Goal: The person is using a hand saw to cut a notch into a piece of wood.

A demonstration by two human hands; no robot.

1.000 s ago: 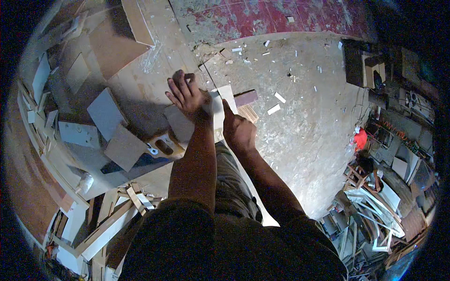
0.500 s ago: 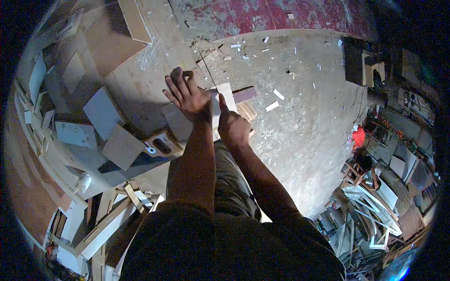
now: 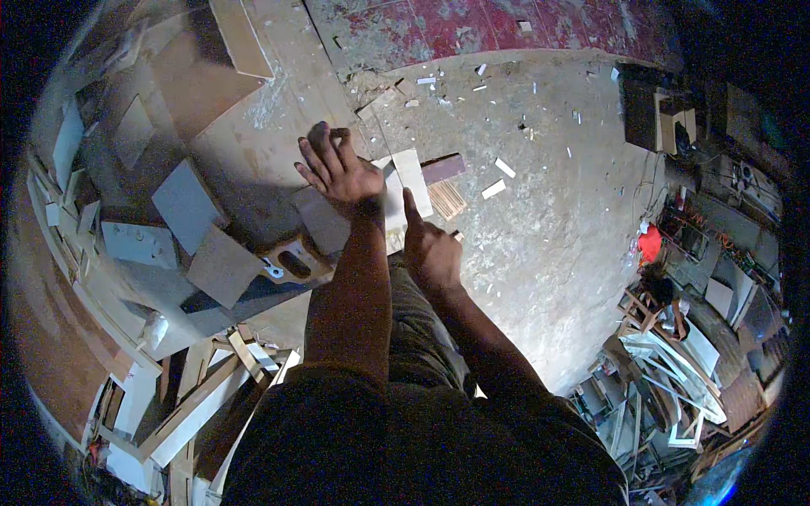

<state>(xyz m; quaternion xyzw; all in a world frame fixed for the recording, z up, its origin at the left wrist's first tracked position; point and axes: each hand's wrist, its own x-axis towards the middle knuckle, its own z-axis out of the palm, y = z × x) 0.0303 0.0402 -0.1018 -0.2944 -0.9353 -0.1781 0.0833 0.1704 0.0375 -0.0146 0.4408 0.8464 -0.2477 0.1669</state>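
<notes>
My left hand [image 3: 340,173] lies with its fingers spread over the wooden worktop, beside the left edge of a pale flat board [image 3: 411,175]. Its palm is turned down, and whether it presses on a piece beneath is hidden. My right hand [image 3: 434,257] is at the near right side of that board. Its index finger stretches forward over the board while the other fingers curl in. A small light bit shows at the curled fingers, too small to name. A grey square panel [image 3: 323,219] sits under my left wrist.
Several loose panels [image 3: 190,202] cover the bench left, beside a wooden handle with an oval hole [image 3: 297,260]. Right of the board are a purplish block [image 3: 443,169] and a ribbed wooden piece [image 3: 448,199]. Scrap wood [image 3: 198,413] piles up lower left; another person [image 3: 662,295] is far right.
My right hand has drawn back toward me and slightly right, its index fingertip sliding down along the board and baring more of it. My left hand stays almost in place.
</notes>
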